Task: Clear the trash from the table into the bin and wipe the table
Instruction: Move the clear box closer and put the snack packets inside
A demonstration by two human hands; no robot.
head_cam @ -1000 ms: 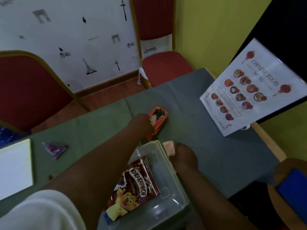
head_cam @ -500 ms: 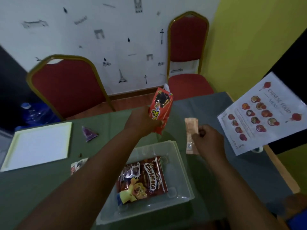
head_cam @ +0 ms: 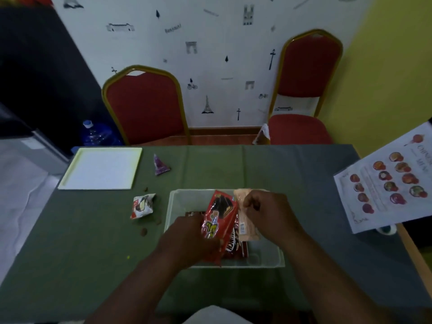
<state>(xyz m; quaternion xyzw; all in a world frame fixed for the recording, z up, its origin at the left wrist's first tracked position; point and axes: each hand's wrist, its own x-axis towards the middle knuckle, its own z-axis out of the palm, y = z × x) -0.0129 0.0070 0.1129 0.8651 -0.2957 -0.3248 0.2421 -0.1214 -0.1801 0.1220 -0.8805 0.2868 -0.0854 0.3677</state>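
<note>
Red wrapper [head_cam: 219,220] stood tilted over the clear bin [head_cam: 178,202], gripped at its lower end by the left hand [head_cam: 187,239], fingers curled round it. The right hand [head_cam: 268,213] pinched a pink packet [head_cam: 245,218] just beside it, also above the bin. A brown pack [head_cam: 233,245] lay inside. On the green desk [head_cam: 93,242], left of the bin, lay a white wrapper [head_cam: 142,206], brown crumbs [head_cam: 143,231] and, farther back, a purple wrapper [head_cam: 160,165] near a white tray [head_cam: 100,168]. A menu [head_cam: 385,183] stood at the right edge
</note>
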